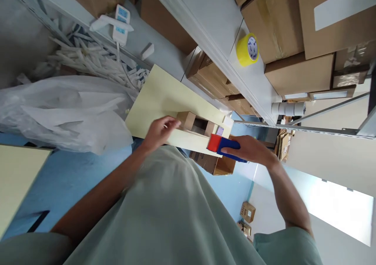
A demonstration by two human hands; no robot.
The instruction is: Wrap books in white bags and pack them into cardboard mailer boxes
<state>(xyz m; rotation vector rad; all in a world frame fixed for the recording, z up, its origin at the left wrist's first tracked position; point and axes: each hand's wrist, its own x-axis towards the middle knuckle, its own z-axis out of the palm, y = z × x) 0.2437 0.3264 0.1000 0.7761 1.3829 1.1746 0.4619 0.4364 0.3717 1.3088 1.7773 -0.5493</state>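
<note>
In my right hand (pixel 239 149) is a blue and red hand-held tape dispenser (pixel 225 145). The fingers wrap round its blue body, and its red toothed end points left toward a small brown cardboard box (pixel 185 120). That box lies on a pale yellow tabletop (pixel 152 100), with a dark opening showing in its upper side. My left hand (pixel 161 131), slightly blurred, is at the box's left end with its fingers loosely bent and apart. Nothing shows in that hand, and whether its fingertips touch the cardboard I cannot make out.
A yellow tape roll (pixel 247 49) stands on the upper shelf by cardboard boxes (pixel 273 22). A white glue gun (pixel 111 22) lies over a power strip (pixel 121 33). Left of the table are a large plastic bag (pixel 76 112) and piled white strips (pixel 88 59). An open carton (pixel 211 163) stands below.
</note>
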